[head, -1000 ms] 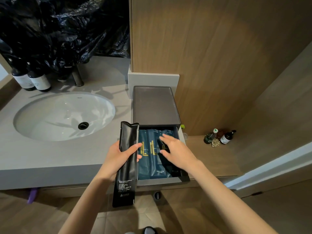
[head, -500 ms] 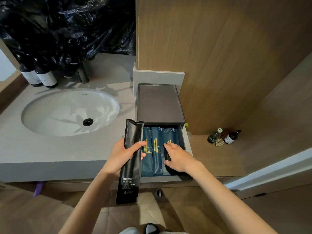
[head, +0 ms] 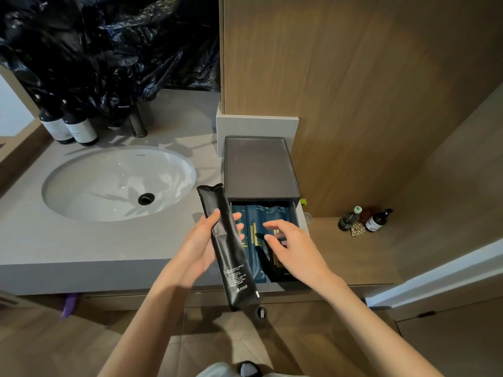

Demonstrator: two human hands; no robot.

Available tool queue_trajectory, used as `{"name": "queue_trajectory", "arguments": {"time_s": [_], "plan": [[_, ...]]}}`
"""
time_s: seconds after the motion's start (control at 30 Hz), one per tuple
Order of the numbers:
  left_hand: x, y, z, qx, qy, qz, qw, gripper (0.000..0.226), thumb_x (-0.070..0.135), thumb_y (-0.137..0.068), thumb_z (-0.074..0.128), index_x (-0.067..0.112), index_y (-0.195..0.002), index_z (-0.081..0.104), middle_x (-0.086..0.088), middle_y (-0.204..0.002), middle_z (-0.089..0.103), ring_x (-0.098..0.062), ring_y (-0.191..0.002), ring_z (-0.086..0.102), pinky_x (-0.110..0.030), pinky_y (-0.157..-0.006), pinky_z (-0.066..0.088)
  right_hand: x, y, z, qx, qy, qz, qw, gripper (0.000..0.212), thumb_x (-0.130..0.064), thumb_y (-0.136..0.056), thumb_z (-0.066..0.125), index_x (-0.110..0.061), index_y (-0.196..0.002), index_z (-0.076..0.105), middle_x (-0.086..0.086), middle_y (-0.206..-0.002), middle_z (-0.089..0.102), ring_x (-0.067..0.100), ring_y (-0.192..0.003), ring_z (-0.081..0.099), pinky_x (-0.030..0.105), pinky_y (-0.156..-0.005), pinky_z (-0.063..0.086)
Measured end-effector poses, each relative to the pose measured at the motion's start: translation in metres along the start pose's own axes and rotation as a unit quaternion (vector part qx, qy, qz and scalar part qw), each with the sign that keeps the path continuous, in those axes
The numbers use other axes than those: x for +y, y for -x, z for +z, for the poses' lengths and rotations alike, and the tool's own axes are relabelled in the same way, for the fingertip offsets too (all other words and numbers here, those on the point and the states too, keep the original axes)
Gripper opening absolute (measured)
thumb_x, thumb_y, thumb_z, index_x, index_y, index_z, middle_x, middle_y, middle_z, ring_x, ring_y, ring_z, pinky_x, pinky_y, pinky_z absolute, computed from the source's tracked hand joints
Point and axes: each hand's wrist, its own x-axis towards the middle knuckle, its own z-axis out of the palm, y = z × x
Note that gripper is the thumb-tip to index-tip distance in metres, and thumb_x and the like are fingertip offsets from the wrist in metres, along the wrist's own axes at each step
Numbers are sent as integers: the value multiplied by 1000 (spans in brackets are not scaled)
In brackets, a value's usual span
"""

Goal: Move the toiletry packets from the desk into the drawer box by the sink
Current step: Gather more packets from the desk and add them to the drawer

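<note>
A black packet held beside the open drawer box, right of the sink.

The left hand (head: 202, 240) grips a long black packet (head: 228, 248), tilted, just left of the drawer box (head: 260, 170). Its drawer (head: 296, 213) is pulled out and dark blue packets (head: 255, 227) lie side by side in it. The right hand (head: 292, 246) hovers over these packets with spread, loose fingers, holding nothing. The box stands on the grey table (head: 81, 240), just right of the sink (head: 114, 183).

Black packet (head: 230, 248); navy packets (head: 257, 240), gold stripes; grey drawer box (head: 260, 167).
</note>
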Motion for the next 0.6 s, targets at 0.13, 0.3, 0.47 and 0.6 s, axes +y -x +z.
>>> {"name": "queue_trajectory", "arguments": {"time_s": [0.13,0.3,0.47,0.6], "plan": [[3,-2,12,2,65,-10,998,52,31,-98,45,9,-144,33,-16,-123,56,-24,-101,60,-39,-57,59,-27,15,-7,-51,-61,-15,997,39,-42,-91,56,-36,-129,48,-18,-129,49,2,-109,54,28,-93,50],[5,1,37,-27,30,39,998,63,27,-97,50,45,-147,17,-9,-131,47,-20,-123,46,-42,-88,50,-46,24,-3,-107,-49,-19,993,54,-46,-84,64,-31,-130,40,-15,-126,48,3,-103,54,19,-85,44],[8,3,44,-69,-40,76,994,73,20,-96,52,50,-146,8,-2,-150,38,-17,-123,50,-51,-97,47,-33,23,0,-36,-29,-2,999,19,-23,-95,53,-23,-111,43,-3,-90,65,8,-68,65,33,-66,56],[5,0,36,-65,-102,125,985,70,11,-95,53,44,-147,19,-6,-120,66,-17,-107,63,-43,-95,49,-26,19,-9,-40,-149,44,987,20,-24,-96,54,-17,-113,50,1,-95,68,17,-75,71,37,-70,60]]}}
